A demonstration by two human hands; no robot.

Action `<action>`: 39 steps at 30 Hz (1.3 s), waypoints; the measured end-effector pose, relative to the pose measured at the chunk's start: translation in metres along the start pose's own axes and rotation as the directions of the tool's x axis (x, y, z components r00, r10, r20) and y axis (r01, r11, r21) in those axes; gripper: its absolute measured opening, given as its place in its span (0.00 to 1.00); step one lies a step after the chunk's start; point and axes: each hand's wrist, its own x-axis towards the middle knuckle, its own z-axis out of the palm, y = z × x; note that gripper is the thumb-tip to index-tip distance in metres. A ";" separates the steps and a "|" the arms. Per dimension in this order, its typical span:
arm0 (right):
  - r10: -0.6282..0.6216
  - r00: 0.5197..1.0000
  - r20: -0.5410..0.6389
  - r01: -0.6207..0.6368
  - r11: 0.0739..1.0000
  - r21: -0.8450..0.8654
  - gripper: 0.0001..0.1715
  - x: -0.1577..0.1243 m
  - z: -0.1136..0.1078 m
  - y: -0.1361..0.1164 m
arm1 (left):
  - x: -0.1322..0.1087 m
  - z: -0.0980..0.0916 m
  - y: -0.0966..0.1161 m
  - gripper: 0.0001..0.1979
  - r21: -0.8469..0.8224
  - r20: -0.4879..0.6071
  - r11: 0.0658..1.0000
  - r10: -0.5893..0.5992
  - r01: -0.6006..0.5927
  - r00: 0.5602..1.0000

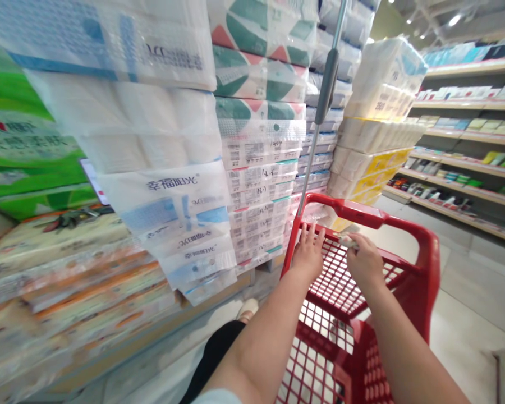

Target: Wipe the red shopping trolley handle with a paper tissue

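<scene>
A red plastic shopping basket [430, 269] with grid walls and a long grey pull rod stands in front of me. My left hand [309, 253] rests on its left rim, fingers spread, holding nothing. Over the far grid panel, my right hand [365, 262] has its fingers closed on a small crumpled pale cloth [345, 240]. The pull rod [329, 78] rises from the basket's far left corner, its dark grey grip upright above my hands. The part of the basket floor in view shows only red mesh.
Tall stacks of packed tissue [261, 129] line the left side. On a lower stack lie some keys [71, 219] beside an upright phone-like object [94, 180]. Stocked shelves [467, 134] stand at the right. My shoe [248, 307] shows on the floor.
</scene>
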 end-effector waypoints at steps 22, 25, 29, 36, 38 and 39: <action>-0.184 0.980 0.081 0.183 0.983 0.026 0.23 -0.004 0.003 -0.003 | -0.001 -0.001 0.002 0.40 -0.032 -0.016 0.999 -0.002 0.001 1.000; -0.052 0.998 -0.032 0.051 0.998 -0.032 0.23 -0.002 0.002 0.000 | -0.001 -0.001 0.003 0.38 -0.046 -0.030 0.999 -0.003 0.002 1.000; -0.017 0.999 -0.049 0.013 0.997 -0.081 0.22 0.002 0.004 -0.003 | 0.000 -0.003 0.006 0.36 -0.061 -0.009 0.998 -0.029 0.028 1.000; 0.123 0.990 0.064 -0.112 0.983 -0.144 0.23 0.012 0.006 -0.013 | 0.000 -0.004 0.005 0.37 -0.078 0.008 0.997 -0.015 0.016 1.000; 0.161 0.986 0.040 -0.152 0.973 -0.175 0.22 0.015 0.007 -0.013 | 0.001 -0.003 0.004 0.37 -0.084 0.018 0.996 -0.012 0.014 1.000; 0.119 0.991 0.064 -0.108 0.981 -0.162 0.22 0.015 0.008 -0.013 | 0.001 -0.003 0.004 0.38 -0.086 0.017 0.996 -0.014 0.016 1.000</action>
